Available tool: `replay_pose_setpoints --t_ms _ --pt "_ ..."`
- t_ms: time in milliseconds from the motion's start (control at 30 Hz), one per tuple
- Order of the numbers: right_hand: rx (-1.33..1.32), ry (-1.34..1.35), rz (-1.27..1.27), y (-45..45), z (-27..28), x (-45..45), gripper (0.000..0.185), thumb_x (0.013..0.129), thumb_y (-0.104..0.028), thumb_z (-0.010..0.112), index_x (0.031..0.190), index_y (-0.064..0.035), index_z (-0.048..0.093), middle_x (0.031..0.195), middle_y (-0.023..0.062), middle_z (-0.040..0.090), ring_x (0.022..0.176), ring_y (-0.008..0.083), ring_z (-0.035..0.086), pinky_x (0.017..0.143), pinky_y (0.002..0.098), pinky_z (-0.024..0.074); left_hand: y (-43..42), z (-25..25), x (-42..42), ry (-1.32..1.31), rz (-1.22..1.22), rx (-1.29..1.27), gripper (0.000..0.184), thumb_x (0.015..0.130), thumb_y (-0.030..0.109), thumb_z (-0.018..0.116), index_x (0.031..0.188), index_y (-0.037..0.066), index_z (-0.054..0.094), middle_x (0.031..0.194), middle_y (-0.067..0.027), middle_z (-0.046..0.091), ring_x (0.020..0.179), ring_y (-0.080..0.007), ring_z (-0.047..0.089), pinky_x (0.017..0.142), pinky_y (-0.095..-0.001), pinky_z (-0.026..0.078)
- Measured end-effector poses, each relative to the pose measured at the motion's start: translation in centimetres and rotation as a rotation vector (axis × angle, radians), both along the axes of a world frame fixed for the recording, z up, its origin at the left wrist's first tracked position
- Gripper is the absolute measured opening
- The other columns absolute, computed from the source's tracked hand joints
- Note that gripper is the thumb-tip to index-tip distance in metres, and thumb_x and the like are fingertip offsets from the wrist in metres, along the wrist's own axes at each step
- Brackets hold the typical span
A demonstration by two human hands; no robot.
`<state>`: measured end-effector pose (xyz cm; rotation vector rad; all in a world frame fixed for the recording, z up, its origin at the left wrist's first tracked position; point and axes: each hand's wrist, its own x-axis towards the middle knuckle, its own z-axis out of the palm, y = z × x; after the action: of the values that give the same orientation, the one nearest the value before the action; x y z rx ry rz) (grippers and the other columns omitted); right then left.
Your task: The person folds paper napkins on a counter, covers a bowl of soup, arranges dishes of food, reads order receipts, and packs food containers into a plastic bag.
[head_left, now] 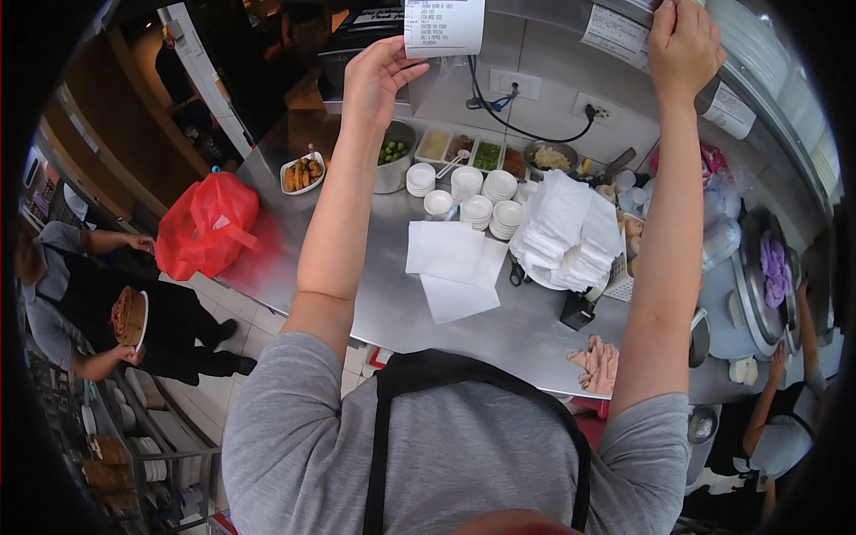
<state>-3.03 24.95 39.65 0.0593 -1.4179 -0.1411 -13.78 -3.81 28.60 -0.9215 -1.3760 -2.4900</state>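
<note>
My left hand (379,76) is raised at the lower left corner of a printed order slip (444,31), its fingers closed at the slip's edge. The tips are partly hidden by the paper. My right hand (685,49) reaches up to the metal rail (615,9) at the top right, fingers bent and pressed together; what they grip is hidden. Beside it hangs another printed slip (615,37), and a further slip (729,111) hangs to the right of my forearm. Below my arms, white paper sheets (455,263) lie on the steel counter (383,299).
Stacked white sauce dishes (477,209), a pile of white napkins (571,227), a pot of green limes (392,152) and a dish of fried food (302,173) stand on the counter. A red bag (207,225) sits at its left end. Co-workers (89,285) stand at both sides.
</note>
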Motion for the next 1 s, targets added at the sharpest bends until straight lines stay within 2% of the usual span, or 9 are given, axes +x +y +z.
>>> replay_pose_setpoints --t_ms 300,533,600,633,733,767,800,867,1000 --pt "-0.001 -0.019 0.014 -0.2 0.0 0.2 0.011 0.084 -0.016 0.046 0.082 -0.0080 0.054 0.081 0.0089 0.054 0.080 0.0284 0.050 0.070 0.0385 0.0358 0.1 -0.2 0.1 0.015 0.001 -0.021 0.028 0.086 0.017 0.045 0.106 -0.002 0.053 0.099 -0.0161 0.060 0.094 -0.0262 0.058 0.082 -0.0389 0.048" --pt "0.015 0.002 0.026 -0.2 0.0 0.0 0.012 0.084 -0.015 0.046 0.081 -0.0071 0.054 0.079 0.0106 0.054 0.078 0.0305 0.051 0.068 0.0396 0.0364 0.3 -0.4 0.4 0.039 0.008 -0.043 0.029 0.087 0.017 0.047 0.107 -0.003 0.052 0.107 -0.0153 0.058 0.099 -0.0262 0.056 0.084 -0.0396 0.046" --pt "0.020 -0.009 0.028 0.1 0.0 -0.1 0.012 0.084 -0.015 0.046 0.081 -0.0071 0.054 0.079 0.0105 0.054 0.078 0.0302 0.051 0.068 0.0395 0.0365 0.5 -0.2 0.7 -0.066 -0.079 0.041 0.021 0.083 0.008 0.051 0.103 0.001 0.054 0.092 -0.0069 0.060 0.081 -0.0152 0.059 0.070 -0.0275 0.049" --pt "0.028 -0.008 0.020 0.0 -0.1 -0.1 0.012 0.084 -0.015 0.046 0.081 -0.0072 0.054 0.079 0.0105 0.054 0.079 0.0299 0.051 0.068 0.0394 0.0366 0.6 -0.3 0.4 -0.044 -0.043 0.002 0.019 0.086 0.014 0.048 0.101 0.003 0.053 0.090 -0.0072 0.060 0.083 -0.0168 0.059 0.072 -0.0312 0.049" --pt "0.056 -0.005 0.057 -0.3 -0.3 0.1 0.012 0.085 -0.015 0.045 0.080 -0.0074 0.053 0.078 0.0104 0.053 0.078 0.0291 0.051 0.067 0.0390 0.0360 0.7 -0.4 0.0 -0.020 -0.031 0.034 0.019 0.085 0.012 0.050 0.101 0.003 0.053 0.091 -0.0067 0.060 0.086 -0.0172 0.058 0.074 -0.0324 0.048" --pt "-0.022 0.087 0.031 0.6 -0.4 -1.3 0.012 0.082 -0.016 0.050 0.079 -0.0068 0.057 0.080 0.0113 0.058 0.080 0.0292 0.054 0.070 0.0392 0.0391 0.5 -0.4 -0.7 -0.032 -0.007 0.051 0.019 0.084 0.012 0.051 0.101 0.004 0.053 0.093 -0.0066 0.059 0.089 -0.0178 0.056 0.077 -0.0338 0.047" --pt "-0.025 0.074 0.034 1.5 -0.4 -2.1 0.012 0.082 -0.016 0.050 0.079 -0.0068 0.057 0.080 0.0113 0.058 0.080 0.0292 0.054 0.070 0.0392 0.0391 0.4 -0.1 -0.6 -0.037 0.063 0.054 0.021 0.084 0.013 0.052 0.103 0.005 0.054 0.093 -0.0061 0.058 0.088 -0.0176 0.055 0.077 -0.0330 0.047" --pt "0.092 0.039 -0.028 2.7 0.0 -2.9 0.019 0.089 -0.018 0.039 0.077 -0.0040 0.042 0.075 0.0131 0.042 0.069 0.0309 0.045 0.060 0.0436 0.0337 -0.8 0.2 -1.2 -0.027 0.133 0.063 0.021 0.084 0.014 0.053 0.103 0.006 0.055 0.093 -0.0038 0.058 0.087 -0.0153 0.055 0.077 -0.0315 0.046" --pt "0.123 0.063 0.015 2.8 0.1 -3.1 0.019 0.088 -0.016 0.040 0.074 -0.0034 0.041 0.072 0.0117 0.040 0.067 0.0290 0.043 0.059 0.0413 0.0345 -4.7 0.8 -0.8 0.034 0.261 0.011 0.022 0.083 0.016 0.055 0.103 0.008 0.057 0.097 -0.0020 0.059 0.088 -0.0132 0.054 0.078 -0.0299 0.044"
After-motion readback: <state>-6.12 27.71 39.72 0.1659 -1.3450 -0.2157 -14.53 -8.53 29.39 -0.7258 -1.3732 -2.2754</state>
